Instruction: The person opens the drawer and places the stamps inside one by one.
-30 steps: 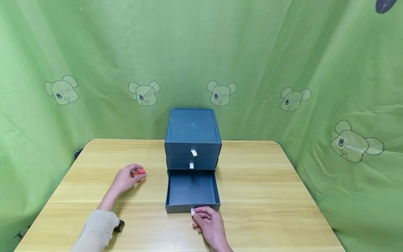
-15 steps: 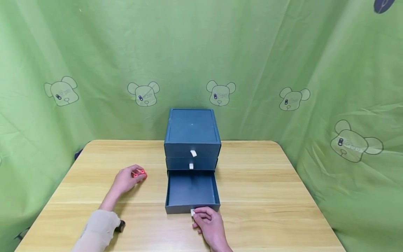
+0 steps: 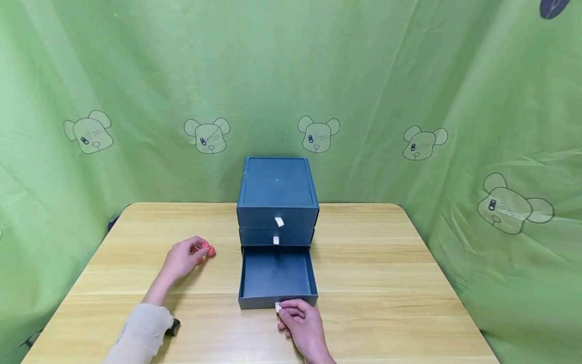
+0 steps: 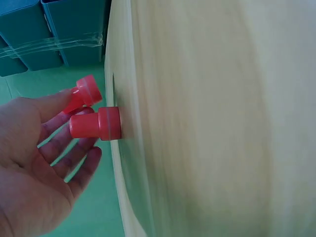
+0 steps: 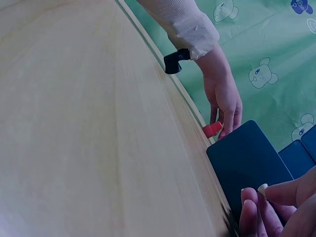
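Observation:
On the left of the table, my left hand [image 3: 181, 259] pinches a small red stamp-like cylinder [image 4: 89, 91] between thumb and fingers. That piece tilts away from the tabletop. A second red cylinder of the same shape [image 4: 97, 123] stands upright beside the fingers, its wider end on the table; the hand partly covers it in the head view. A dark blue drawer cabinet [image 3: 278, 182] stands at the middle, its bottom drawer [image 3: 277, 275] pulled out and bare inside. My right hand [image 3: 305, 326] pinches the white knob [image 3: 278, 306] on that drawer's front.
The cabinet's upper two drawers are closed, each with a white pull tab [image 3: 279, 221]. Everything stands on a light wooden table [image 3: 377, 283]. Green curtains [image 3: 364, 76] with bear heads hang behind and at both sides. A black camera mount [image 3: 173, 327] sits at the left wrist.
The pinched red cylinder has tipped over and shifted slightly right in the left fingers. The right hand and the drawer have stayed in place.

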Demonstrator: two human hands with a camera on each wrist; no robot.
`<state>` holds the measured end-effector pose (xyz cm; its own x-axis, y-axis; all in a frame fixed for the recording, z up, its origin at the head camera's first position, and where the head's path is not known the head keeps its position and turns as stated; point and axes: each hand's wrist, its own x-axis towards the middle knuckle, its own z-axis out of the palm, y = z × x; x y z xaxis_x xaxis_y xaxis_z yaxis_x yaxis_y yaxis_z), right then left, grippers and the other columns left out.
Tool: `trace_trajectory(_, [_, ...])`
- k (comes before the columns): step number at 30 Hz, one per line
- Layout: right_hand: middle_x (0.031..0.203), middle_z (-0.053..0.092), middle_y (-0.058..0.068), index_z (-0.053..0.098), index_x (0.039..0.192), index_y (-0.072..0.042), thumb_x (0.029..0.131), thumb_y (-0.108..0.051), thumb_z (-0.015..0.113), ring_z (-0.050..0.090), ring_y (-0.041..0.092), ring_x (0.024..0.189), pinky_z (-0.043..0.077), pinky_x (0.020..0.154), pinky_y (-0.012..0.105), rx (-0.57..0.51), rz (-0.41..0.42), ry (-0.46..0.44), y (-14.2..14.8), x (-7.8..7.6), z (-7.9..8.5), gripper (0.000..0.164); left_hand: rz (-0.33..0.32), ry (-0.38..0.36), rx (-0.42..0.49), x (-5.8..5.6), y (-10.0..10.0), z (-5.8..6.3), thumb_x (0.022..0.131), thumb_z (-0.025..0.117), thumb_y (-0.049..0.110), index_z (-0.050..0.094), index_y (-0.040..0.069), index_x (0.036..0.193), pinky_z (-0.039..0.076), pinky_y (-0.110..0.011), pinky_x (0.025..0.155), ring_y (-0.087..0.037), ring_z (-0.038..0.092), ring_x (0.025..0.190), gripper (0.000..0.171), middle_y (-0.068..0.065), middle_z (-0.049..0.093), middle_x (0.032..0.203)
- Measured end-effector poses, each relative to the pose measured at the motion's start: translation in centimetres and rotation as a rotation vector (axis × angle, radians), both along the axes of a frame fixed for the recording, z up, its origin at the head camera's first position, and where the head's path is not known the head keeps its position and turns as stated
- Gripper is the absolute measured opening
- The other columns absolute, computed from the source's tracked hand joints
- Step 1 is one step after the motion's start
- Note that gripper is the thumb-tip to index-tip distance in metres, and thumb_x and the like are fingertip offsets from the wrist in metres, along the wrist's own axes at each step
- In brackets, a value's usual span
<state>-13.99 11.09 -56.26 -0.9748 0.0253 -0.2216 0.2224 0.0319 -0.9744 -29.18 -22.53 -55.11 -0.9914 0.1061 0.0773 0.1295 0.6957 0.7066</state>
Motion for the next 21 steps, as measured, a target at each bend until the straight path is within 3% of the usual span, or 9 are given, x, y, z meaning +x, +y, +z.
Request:
trace_trajectory(13, [0.092,0.077,0.017,0.07,0.111,0.008,0.094,-0.003,0.072,0.071,0.013,0.066,0.054,0.054,0.023,-0.015,0.004,0.007,-0.05,0.17,0.3,0.021,0.002,0.054,0.103,0.42,-0.16,0.4,0.102,0.066,0.021,0.069,0.007,0.118,0.059,-0.037,0.083,-0.024,0.07,0.096,0.021,-0.012,0.074,0.107])
trace_trajectory(21, [0.093,0.077,0.016,0.069,0.112,0.008,0.095,-0.004,0.072,0.071,0.013,0.067,0.055,0.054,0.023,-0.009,0.003,0.003,0.0,0.01,0.05,0.021,-0.024,0.106,0.137,0.64,0.01,0.87,0.101,0.067,0.02,0.07,0.009,0.117,0.056,-0.031,0.079,-0.024,0.07,0.097,0.019,-0.01,0.075,0.106])
